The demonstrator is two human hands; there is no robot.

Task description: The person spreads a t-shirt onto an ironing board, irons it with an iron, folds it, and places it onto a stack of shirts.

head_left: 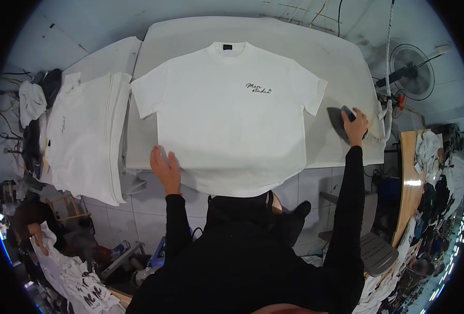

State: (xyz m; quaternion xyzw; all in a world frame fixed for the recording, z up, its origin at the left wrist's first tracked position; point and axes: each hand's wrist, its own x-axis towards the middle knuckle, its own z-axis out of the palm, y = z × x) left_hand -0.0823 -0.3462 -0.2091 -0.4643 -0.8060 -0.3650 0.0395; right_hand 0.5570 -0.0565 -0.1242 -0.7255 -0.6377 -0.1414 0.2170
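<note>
A white T-shirt (227, 120) with small dark lettering on the chest lies spread on the pale padded table (190, 34), collar at the far side, its hem hanging over the near edge. At the shirt's lower left edge rests my left hand (166, 168), fingers apart, holding nothing. My right hand (355, 126) is wrapped round the handle of a dark iron (338, 121), which sits on the table to the right of the shirt, not touching it.
Folded white shirts (85, 136) are stacked at the left. A fan (412, 72) stands at the back right, near a hanging cord and hose. A grey chair (373, 251) and a wooden table (410, 183) are at the right. A person's arm (38, 235) shows lower left.
</note>
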